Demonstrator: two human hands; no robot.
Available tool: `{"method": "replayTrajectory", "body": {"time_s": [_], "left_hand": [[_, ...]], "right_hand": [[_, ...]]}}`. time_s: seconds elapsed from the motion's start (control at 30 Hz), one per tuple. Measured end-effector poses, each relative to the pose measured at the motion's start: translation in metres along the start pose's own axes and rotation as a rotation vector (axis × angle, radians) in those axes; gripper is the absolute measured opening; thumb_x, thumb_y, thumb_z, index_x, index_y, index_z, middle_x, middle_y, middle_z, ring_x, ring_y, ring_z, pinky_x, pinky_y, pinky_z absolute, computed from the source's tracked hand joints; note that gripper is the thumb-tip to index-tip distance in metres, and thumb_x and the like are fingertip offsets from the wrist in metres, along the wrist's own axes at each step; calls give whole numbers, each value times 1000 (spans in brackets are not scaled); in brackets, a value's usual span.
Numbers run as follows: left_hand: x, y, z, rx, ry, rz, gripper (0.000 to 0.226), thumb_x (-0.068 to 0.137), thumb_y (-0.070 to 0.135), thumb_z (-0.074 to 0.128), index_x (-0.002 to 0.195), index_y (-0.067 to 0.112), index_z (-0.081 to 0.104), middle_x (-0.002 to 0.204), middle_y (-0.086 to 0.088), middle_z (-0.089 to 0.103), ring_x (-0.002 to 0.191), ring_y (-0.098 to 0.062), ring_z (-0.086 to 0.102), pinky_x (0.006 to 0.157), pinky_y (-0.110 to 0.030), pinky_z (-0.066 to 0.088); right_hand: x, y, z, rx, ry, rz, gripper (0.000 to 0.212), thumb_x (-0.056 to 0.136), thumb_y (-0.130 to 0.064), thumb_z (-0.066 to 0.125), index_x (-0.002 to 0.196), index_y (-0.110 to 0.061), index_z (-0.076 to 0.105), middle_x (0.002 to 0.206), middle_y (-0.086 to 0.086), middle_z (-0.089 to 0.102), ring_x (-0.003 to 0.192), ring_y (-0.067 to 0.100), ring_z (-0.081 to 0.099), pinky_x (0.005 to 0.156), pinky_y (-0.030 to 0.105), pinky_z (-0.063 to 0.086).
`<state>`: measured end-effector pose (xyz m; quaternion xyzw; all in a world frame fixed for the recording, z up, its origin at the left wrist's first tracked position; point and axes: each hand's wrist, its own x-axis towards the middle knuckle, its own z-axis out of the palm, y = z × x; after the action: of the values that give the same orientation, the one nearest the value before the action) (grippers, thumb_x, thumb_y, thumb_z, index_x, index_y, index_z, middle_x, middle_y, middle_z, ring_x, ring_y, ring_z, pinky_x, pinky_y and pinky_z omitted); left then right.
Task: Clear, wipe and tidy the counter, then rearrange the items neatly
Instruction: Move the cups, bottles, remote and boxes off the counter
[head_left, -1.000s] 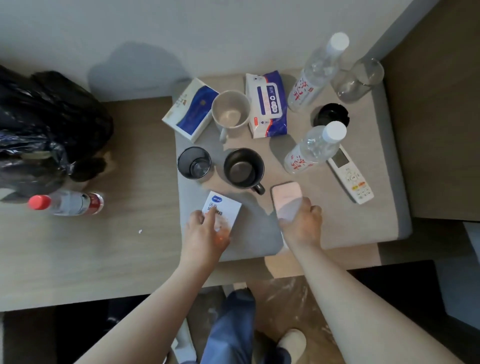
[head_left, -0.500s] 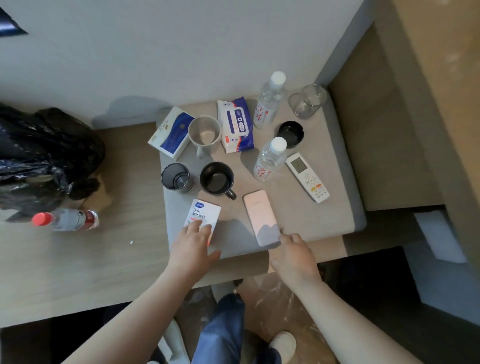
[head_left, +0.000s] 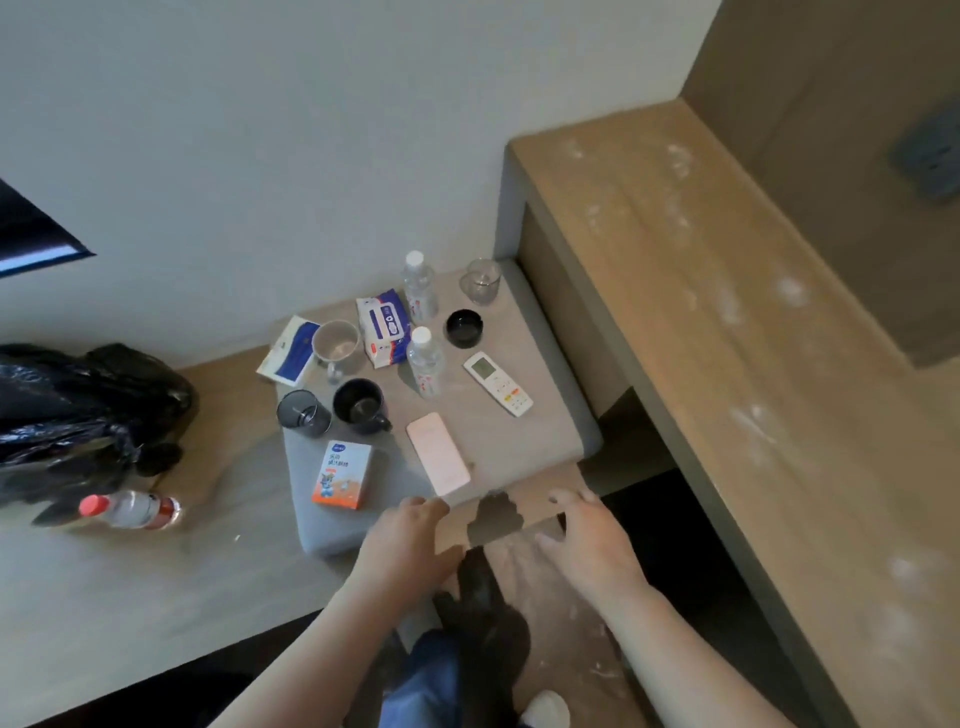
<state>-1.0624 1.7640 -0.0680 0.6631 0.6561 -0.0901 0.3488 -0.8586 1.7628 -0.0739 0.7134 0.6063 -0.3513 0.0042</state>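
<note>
At left we see one black plastic bag (head_left: 78, 405) and one red-capped clear bottle (head_left: 130, 510) lying on the wooden counter (head_left: 156, 582). The grey mat (head_left: 332, 532) carries a pale mug (head_left: 336, 343), a black mug (head_left: 359, 406), one orange-and-white carton (head_left: 342, 474) with a cartoon cat, lettering unreadable, two white-capped water bottles (head_left: 425, 364) and one pink phone (head_left: 438, 453). Our left hand (head_left: 410, 540) and right hand (head_left: 592, 540) hover empty, fingers relaxed.

Matt wood counter (head_left: 156, 571), glossy phone (head_left: 438, 453)

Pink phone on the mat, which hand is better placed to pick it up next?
Left, likely: the left hand is open just below the pink phone; the right hand is farther off.
</note>
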Motion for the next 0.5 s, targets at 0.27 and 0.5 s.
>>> {"method": "replayTrajectory", "body": {"time_s": [0.27,0.5], "left_hand": [[-71,135,2,-23,57,213,52,91,41,62,138,29,45,136,7,48,120,-10,49,103,-26,42],[-105,238,10,64,76,504,53,86,45,66,134,28,52,132,8,55,117,-8,53,101,-26,43]], "right_hand": [[-124,78,-89,33,197,26,53,88,-36,67,137,-32,47,133,-12,50,119,3,51,96,17,41],[-222,150,-134,170,336,193,51,92,-31,62,139,-29,44,135,-9,49,122,8,48,99,20,38]]}}
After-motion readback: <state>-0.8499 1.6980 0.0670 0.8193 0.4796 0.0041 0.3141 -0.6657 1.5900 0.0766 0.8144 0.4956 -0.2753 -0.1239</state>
